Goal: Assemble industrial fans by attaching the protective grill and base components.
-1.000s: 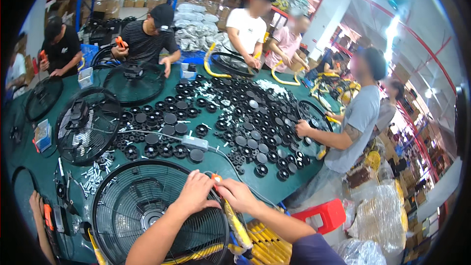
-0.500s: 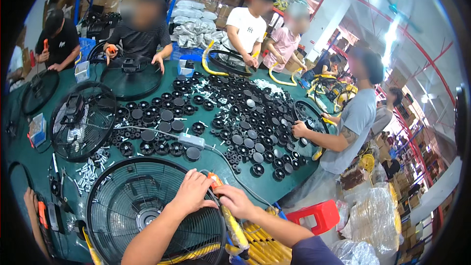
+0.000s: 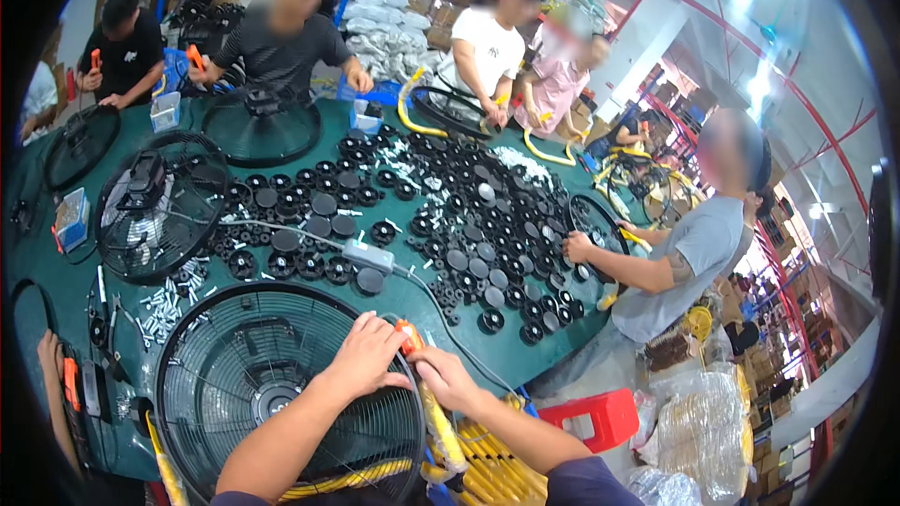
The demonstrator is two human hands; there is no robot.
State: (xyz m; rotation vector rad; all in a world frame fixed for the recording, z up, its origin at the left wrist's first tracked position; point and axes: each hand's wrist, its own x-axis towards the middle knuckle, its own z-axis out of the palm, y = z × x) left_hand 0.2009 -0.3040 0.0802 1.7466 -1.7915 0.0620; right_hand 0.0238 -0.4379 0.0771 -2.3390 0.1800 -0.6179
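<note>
The round black wire fan cage (image 3: 274, 400) lies at seven o'clock on the dark-green tabletop (image 3: 511, 351); the left grip (image 3: 370, 356) covers its two o'clock rim, closure unclear, seemingly steadying it; the right grip (image 3: 445, 379) clasps an orange handheld tool (image 3: 409, 335)

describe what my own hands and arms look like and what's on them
The left hand and right hand are ungloved, with no watch or bracelet visible. Both forearms are bare up to dark navy sleeves, plain where they show.
</note>
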